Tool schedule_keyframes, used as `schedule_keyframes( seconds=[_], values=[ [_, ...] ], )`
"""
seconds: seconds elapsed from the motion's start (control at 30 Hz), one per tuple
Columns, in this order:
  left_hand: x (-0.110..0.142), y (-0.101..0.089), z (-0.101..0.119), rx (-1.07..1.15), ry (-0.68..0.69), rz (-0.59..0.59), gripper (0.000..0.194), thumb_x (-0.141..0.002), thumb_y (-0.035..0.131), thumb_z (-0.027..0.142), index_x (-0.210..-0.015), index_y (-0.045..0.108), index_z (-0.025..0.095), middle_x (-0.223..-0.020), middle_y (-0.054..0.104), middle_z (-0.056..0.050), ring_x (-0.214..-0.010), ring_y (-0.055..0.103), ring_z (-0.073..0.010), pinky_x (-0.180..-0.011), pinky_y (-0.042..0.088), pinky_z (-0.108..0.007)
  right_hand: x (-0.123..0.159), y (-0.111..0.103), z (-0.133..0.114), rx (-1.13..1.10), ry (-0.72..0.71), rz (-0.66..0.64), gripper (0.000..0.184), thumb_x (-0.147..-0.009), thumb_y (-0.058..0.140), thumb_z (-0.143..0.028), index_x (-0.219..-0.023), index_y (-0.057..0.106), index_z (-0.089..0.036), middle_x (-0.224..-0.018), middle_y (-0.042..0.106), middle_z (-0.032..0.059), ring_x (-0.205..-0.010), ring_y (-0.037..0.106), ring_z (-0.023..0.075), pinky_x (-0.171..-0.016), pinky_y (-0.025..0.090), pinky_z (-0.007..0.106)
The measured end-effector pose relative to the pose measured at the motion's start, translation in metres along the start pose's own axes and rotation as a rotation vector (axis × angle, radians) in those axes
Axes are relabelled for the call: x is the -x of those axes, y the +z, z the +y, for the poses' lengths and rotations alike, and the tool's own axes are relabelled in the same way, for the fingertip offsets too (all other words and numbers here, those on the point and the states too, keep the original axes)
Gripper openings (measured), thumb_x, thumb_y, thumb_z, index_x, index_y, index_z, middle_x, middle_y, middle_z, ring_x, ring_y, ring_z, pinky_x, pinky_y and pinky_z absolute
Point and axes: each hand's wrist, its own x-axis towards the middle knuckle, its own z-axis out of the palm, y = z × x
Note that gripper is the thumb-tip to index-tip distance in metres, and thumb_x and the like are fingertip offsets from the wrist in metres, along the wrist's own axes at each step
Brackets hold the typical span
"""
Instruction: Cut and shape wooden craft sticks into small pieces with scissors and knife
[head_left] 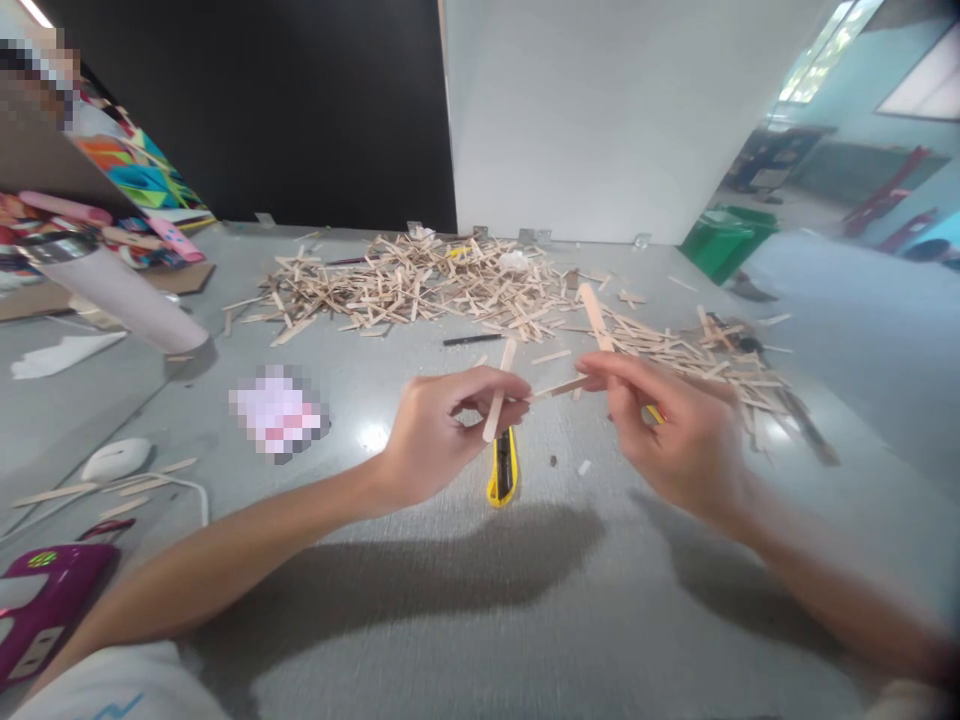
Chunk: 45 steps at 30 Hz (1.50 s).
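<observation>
My left hand pinches a wooden craft stick that stands at a slant between thumb and fingers. My right hand is closed in a pinch on a thin stick piece, which spans the gap to my left fingertips. Behind the right fingers another craft stick points up; whether it is held there cannot be made out. Below my left fingertips lies a yellow and black utility knife, its upper end hidden by the hand. A bit of yellow shows between my right fingers.
A large heap of craft sticks spreads along the back, by a black and white panel. More sticks lie at right. On the left are a tumbler, a white mouse and a purple device. A green bin stands beyond.
</observation>
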Motion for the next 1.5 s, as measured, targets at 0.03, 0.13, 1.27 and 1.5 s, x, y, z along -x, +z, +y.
schedule_keyframes(
  seconds=[0.03,0.13,1.27,1.5],
  values=[
    [0.0,0.0,0.0,0.0,0.009,0.004,0.008,-0.095,0.082,0.023,-0.103,0.082,0.022,-0.081,0.081,0.001,-0.07,0.076,-0.0122,-0.067,0.062,-0.021,0.0,0.0,0.0,-0.01,-0.017,0.004,0.029,-0.109,0.052,-0.015,-0.124,0.077,-0.022,-0.102,0.087,0.0056,-0.083,0.083,0.019,-0.074,0.063,0.029],
    [0.002,0.002,-0.001,0.006,0.002,0.011,0.01,-0.095,0.082,0.023,-0.105,0.082,0.021,-0.083,0.081,0.0,-0.07,0.075,-0.0124,-0.069,0.062,-0.022,0.0,0.003,0.001,-0.075,-0.029,-0.04,0.031,-0.11,0.05,-0.013,-0.128,0.073,-0.023,-0.106,0.087,0.0045,-0.089,0.084,0.0183,-0.075,0.065,0.027],
    [0.012,0.012,-0.015,0.163,-0.142,-0.082,0.099,-0.097,0.081,0.027,-0.174,0.02,0.038,-0.146,0.073,-0.013,-0.071,0.077,-0.0126,-0.065,0.064,-0.027,0.0,-0.002,-0.015,-0.598,0.277,-0.195,0.01,-0.109,0.059,-0.017,-0.107,0.068,-0.022,-0.08,0.079,-0.0003,-0.052,0.066,0.009,-0.05,0.054,0.021],
    [0.012,0.012,-0.011,0.15,-0.112,-0.108,0.087,-0.098,0.078,0.024,-0.171,0.032,0.035,-0.145,0.074,-0.011,-0.075,0.077,-0.0122,-0.068,0.063,-0.025,0.001,0.0,-0.017,-0.614,0.313,-0.138,0.009,-0.109,0.06,-0.018,-0.106,0.068,-0.022,-0.081,0.08,0.0008,-0.053,0.068,0.0099,-0.05,0.056,0.021]
  ],
)
